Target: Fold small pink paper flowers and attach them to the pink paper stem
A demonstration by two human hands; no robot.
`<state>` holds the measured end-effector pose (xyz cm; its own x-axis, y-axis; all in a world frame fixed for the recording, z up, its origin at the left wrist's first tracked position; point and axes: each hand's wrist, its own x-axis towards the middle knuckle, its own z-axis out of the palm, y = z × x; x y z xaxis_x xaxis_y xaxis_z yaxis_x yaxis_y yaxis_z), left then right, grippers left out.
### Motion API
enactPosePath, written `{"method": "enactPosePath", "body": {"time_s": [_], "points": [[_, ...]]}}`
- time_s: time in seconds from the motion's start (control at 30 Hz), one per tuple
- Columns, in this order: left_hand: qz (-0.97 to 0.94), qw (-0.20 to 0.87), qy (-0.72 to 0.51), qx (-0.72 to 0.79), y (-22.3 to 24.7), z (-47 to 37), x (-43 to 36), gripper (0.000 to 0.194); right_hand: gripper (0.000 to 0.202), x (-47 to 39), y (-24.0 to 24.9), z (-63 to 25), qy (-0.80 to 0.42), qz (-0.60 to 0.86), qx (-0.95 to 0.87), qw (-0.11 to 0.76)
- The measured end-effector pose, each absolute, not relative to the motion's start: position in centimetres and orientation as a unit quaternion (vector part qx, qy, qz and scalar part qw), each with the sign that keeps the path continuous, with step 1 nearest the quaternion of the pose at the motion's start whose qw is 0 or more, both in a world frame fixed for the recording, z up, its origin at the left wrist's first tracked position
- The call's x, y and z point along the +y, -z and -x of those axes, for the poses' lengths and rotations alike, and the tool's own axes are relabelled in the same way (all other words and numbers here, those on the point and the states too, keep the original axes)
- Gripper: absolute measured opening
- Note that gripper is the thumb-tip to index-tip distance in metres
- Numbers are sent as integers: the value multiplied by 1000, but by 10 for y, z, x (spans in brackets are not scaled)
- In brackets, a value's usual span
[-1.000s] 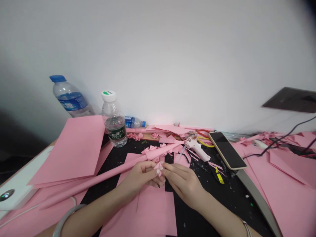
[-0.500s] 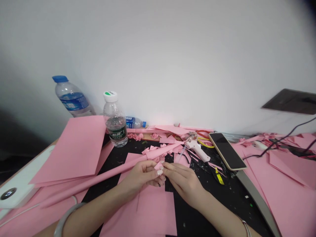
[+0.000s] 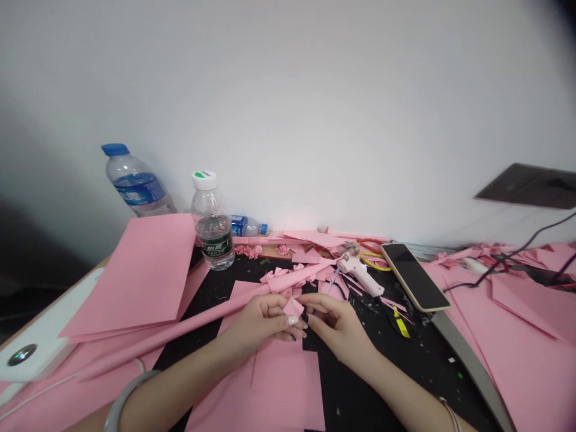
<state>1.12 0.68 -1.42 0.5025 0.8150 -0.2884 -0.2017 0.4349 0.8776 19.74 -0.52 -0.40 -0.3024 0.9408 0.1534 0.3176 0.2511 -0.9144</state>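
A small piece of folded pink paper (image 3: 293,307) is pinched between the thumb and fingers of my left hand (image 3: 263,321). My right hand (image 3: 339,324) is curled at the paper's right side, with the index fingertip at its top corner and the thumb near its right edge. Pink sheets (image 3: 279,384) lie under both hands. A long rolled pink paper tube (image 3: 202,312) runs diagonally just behind my left hand. Beyond my right hand lies a white glue gun (image 3: 361,275), its nozzle toward the tube.
A phone (image 3: 416,276) lies to the right, beside pink sheets (image 3: 508,336) and a dark cable (image 3: 488,273). Two bottles stand at left, a green-labelled one (image 3: 216,243) and a blue-capped one (image 3: 139,189). Small folded paper pieces (image 3: 249,251) and scraps lie near the wall.
My right thumb and fingers have spread apart somewhat, and more of the folded paper now shows. My left hand still holds it. The view has shifted slightly.
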Motion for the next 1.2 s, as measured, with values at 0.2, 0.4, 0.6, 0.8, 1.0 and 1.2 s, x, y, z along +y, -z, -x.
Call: {"method": "enactPosePath", "body": {"time_s": [0.2,0.4,0.6,0.8,1.0,1.2], "points": [[-430,756,-316,379,9,-13,5,33,15,-5,6,-195,-547,398,-617,401],[-429,769,-305,363,10,-11,5,29,18,-8,7,-198,-492,413,-660,388],[-427,770,-307,361,12,-9,6,26,21,-9,0,-201,-455,409,-702,365],[-466,763,-282,349,12,-11,3,22,10,-12,-4,-199,-383,427,-758,310],[-472,765,-280,338,14,-12,4,18,26,-10,-1,-199,-391,392,-784,280],[-479,770,-259,332,13,-10,3,15,29,-10,-3,-199,-423,388,-770,279]]}}
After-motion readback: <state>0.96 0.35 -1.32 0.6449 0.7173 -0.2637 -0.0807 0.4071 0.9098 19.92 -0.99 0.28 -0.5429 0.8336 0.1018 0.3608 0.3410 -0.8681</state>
